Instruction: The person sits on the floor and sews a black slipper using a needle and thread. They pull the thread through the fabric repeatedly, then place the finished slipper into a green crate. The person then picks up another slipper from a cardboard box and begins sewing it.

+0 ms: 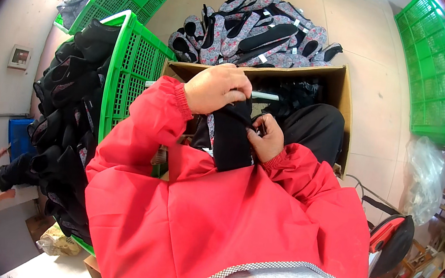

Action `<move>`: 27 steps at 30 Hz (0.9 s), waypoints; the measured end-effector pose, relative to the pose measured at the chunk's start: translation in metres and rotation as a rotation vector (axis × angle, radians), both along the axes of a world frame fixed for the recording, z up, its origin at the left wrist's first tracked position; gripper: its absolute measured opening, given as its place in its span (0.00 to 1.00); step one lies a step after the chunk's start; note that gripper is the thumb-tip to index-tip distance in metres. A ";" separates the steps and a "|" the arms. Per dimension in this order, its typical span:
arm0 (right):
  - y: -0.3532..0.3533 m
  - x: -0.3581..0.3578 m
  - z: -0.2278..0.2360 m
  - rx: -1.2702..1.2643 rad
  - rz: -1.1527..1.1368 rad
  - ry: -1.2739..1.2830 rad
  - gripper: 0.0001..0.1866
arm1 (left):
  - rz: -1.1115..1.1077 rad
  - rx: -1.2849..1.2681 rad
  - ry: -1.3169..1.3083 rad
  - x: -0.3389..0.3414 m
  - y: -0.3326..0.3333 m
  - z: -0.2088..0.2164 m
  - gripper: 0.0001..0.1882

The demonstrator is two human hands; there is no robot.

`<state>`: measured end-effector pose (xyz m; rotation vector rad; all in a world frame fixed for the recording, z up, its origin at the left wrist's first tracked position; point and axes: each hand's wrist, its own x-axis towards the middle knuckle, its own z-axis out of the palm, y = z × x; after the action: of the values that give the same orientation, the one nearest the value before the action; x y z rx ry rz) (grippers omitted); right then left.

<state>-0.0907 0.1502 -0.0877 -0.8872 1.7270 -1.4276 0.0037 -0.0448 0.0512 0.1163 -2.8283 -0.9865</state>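
Observation:
In front of my chest I hold a black, slipper-like fabric piece (230, 140) with a strip of floral cloth along its side. My left hand (217, 89) is closed over its upper end, fingers curled down. At its right edge my right hand (268, 138) pinches the fabric between thumb and fingers. A pale flat bar (265, 95) passes behind my left hand, across the open cardboard box (348, 94). Dark items (297, 95) lie inside that box, too shaded to name.
A heap of floral, black-lined slipper-like pieces (249, 32) lies on the floor beyond the box. On the left, a green crate (125, 63) stands beside stacked black pieces (69, 95). More green crates (440, 84) rise at the right, near a clear plastic bag (424, 179).

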 end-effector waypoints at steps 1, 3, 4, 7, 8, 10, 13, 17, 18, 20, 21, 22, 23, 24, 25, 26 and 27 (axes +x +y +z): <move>0.000 0.000 0.000 0.005 0.001 0.005 0.12 | -0.028 -0.069 -0.035 0.000 0.000 0.001 0.05; 0.000 0.000 0.000 0.011 0.004 0.007 0.12 | -0.081 -0.207 -0.106 0.002 0.003 0.003 0.05; -0.001 0.000 0.000 0.012 0.004 0.004 0.12 | -0.084 -0.248 -0.109 0.003 0.005 0.003 0.05; -0.001 0.001 -0.002 0.011 0.001 -0.009 0.12 | -0.099 -0.335 -0.113 0.004 0.010 0.001 0.05; 0.000 0.001 -0.003 0.009 0.001 -0.014 0.12 | -0.105 -0.338 -0.113 0.005 0.010 0.000 0.05; 0.000 0.000 -0.004 -0.008 0.003 -0.037 0.12 | -0.116 -0.359 -0.089 0.004 0.010 -0.002 0.05; 0.000 0.000 -0.003 -0.019 0.013 -0.045 0.12 | -0.108 -0.370 -0.046 0.004 0.013 -0.006 0.05; 0.000 -0.001 0.001 -0.015 0.017 -0.024 0.12 | -0.063 -0.223 0.029 0.002 0.017 -0.010 0.05; 0.000 -0.001 0.000 -0.016 0.024 -0.013 0.12 | -0.060 -0.172 0.068 0.002 0.016 -0.012 0.06; -0.001 -0.004 -0.003 -0.021 0.042 0.009 0.13 | -0.091 -0.117 0.047 0.000 0.009 -0.014 0.05; -0.001 -0.006 -0.004 -0.028 0.060 -0.003 0.13 | -0.105 -0.090 0.036 0.000 0.006 -0.015 0.05; -0.002 -0.007 -0.005 -0.035 0.077 -0.016 0.13 | -0.098 -0.075 0.011 -0.001 0.005 -0.016 0.05; -0.002 -0.009 -0.005 -0.041 0.094 -0.027 0.13 | -0.091 -0.059 -0.012 -0.002 0.004 -0.017 0.05; -0.002 -0.013 -0.005 -0.058 0.126 0.012 0.13 | -0.084 -0.043 -0.036 -0.002 0.003 -0.018 0.04; -0.002 -0.018 -0.004 -0.075 0.159 0.050 0.13 | -0.072 -0.031 -0.043 -0.003 0.002 -0.018 0.04; -0.003 -0.022 0.000 -0.091 0.193 0.088 0.13 | -0.058 -0.017 -0.051 -0.003 0.001 -0.019 0.04; -0.003 -0.027 0.005 -0.108 0.209 0.097 0.14 | -0.044 -0.003 -0.059 -0.004 0.001 -0.020 0.04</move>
<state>-0.1175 0.1474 -0.0830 -1.1770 1.5857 -1.3679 -0.0001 -0.0442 0.0311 0.0838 -2.8975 -1.0038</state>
